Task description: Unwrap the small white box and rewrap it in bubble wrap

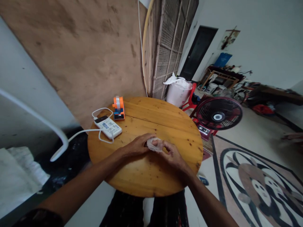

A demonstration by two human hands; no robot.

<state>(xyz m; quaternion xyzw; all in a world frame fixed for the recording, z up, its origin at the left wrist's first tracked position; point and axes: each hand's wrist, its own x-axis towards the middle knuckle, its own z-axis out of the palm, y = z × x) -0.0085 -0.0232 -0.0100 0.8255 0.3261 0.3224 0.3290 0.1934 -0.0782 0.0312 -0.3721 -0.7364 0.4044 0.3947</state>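
Note:
Both my hands rest on a round wooden table and meet near its middle. My left hand and my right hand pinch a small, crumpled, translucent whitish piece between their fingertips. It looks like thin plastic or tape; I cannot tell which. An orange and blue tape dispenser stands at the table's far left. Next to it lies a white power bank with a white cable looped around it.
A plywood board leans against the wall behind the table, beside a woven lattice panel. To the right stand a red floor fan, a white sack on a red chair, and cluttered shelves. A patterned rug covers the floor.

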